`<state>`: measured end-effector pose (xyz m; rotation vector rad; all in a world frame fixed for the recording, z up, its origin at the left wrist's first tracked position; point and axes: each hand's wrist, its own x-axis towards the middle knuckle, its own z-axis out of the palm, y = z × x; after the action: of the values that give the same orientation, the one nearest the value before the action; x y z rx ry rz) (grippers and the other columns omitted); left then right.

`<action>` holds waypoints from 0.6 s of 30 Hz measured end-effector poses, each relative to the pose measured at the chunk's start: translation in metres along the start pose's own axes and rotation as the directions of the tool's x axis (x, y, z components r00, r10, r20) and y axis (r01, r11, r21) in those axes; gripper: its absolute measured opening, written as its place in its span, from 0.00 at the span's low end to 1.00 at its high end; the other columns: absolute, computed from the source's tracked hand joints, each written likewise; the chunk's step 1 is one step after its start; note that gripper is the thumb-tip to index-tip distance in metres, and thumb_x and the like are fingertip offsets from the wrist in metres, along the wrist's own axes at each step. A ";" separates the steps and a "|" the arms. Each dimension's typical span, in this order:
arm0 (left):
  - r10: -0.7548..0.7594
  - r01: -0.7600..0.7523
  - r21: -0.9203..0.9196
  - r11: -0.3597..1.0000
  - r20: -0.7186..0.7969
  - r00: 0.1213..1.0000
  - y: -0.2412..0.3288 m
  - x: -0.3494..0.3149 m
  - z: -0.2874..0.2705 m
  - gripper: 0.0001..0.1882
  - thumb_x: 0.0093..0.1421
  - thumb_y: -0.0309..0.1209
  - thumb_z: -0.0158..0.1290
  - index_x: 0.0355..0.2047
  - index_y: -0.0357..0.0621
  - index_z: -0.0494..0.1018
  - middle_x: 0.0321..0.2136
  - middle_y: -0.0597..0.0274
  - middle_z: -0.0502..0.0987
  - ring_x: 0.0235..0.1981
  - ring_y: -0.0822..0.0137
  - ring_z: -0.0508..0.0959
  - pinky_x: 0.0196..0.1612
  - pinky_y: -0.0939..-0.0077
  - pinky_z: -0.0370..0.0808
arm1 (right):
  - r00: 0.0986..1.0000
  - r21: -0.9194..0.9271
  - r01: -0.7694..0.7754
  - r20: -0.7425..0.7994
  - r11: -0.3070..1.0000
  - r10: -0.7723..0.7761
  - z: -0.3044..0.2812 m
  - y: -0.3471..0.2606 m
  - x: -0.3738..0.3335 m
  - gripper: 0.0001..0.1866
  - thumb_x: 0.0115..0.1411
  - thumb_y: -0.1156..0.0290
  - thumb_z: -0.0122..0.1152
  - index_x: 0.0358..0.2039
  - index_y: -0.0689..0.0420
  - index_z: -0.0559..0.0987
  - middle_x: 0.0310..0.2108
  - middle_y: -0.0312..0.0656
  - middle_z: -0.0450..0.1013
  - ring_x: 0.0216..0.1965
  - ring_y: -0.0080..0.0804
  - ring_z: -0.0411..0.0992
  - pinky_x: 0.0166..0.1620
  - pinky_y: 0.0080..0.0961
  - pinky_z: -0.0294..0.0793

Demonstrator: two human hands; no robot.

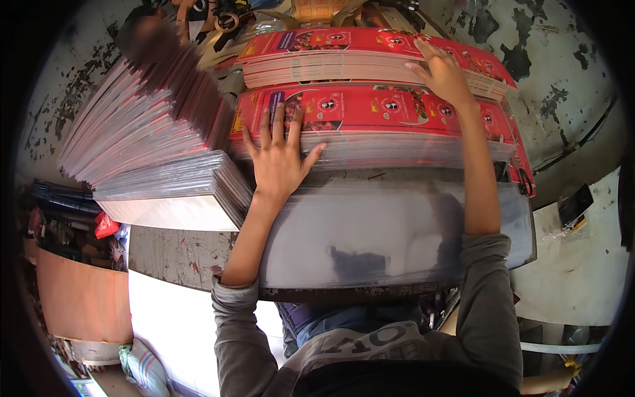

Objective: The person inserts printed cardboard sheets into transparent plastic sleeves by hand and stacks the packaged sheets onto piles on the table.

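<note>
while both hands lie flat, grip released, left hand (281, 159) and right hand (444, 74) could push the red sheets (370, 109) askew, i think.

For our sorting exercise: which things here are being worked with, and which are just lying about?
In use:
left hand flat on the near red printed stack
right hand on the far red stack

Lying about:
fanned sheet pile
shiny metal plate
tape rolls

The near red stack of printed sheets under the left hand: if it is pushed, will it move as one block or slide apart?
The near red stack is many thin glossy sheets, so it would probably shear and fan out. The left hand presses flat on its edge, which suggests it needs steadying. It looks heavy for its size.
</note>
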<state>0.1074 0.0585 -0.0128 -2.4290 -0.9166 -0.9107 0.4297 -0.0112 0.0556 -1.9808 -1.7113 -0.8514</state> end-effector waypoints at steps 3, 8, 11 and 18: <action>0.004 -0.004 -0.005 1.000 -0.010 1.000 0.000 -0.003 0.002 0.33 0.52 0.58 0.44 0.52 0.52 0.63 0.52 0.53 0.63 0.55 0.52 0.61 0.54 0.38 0.50 | 0.999 0.078 0.032 -0.031 0.996 -0.030 0.002 0.004 0.001 0.22 0.59 0.60 0.48 0.50 0.60 0.68 0.48 0.52 0.67 0.49 0.46 0.65 0.51 0.34 0.64; 0.004 -0.004 0.017 1.000 0.011 1.000 -0.002 -0.003 0.000 0.34 0.52 0.59 0.44 0.53 0.52 0.63 0.52 0.53 0.63 0.54 0.53 0.61 0.54 0.38 0.50 | 1.000 0.053 0.001 -0.026 0.999 0.000 -0.005 -0.008 0.003 0.16 0.55 0.66 0.52 0.43 0.61 0.71 0.37 0.48 0.72 0.41 0.45 0.69 0.42 0.34 0.69; -0.001 0.000 0.013 1.000 0.016 1.000 -0.002 -0.003 0.001 0.34 0.52 0.59 0.44 0.53 0.52 0.62 0.52 0.53 0.63 0.54 0.53 0.61 0.54 0.38 0.50 | 0.980 -0.108 0.071 -0.180 0.992 -0.090 0.001 -0.018 0.003 0.11 0.53 0.68 0.54 0.36 0.60 0.72 0.30 0.44 0.73 0.36 0.42 0.70 0.37 0.34 0.70; -0.020 0.021 -0.014 1.000 0.068 0.997 0.001 0.001 -0.003 0.34 0.53 0.56 0.45 0.56 0.52 0.59 0.55 0.56 0.60 0.57 0.54 0.58 0.56 0.42 0.47 | 0.900 -0.224 0.052 -0.412 0.973 -0.143 0.020 -0.020 0.006 0.11 0.46 0.65 0.60 0.21 0.56 0.69 0.22 0.34 0.70 0.29 0.32 0.66 0.29 0.31 0.68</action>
<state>0.1073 0.0564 -0.0105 -2.4809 -0.9630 -0.8492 0.4144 0.0103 0.0428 -1.6701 -1.5194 -1.4328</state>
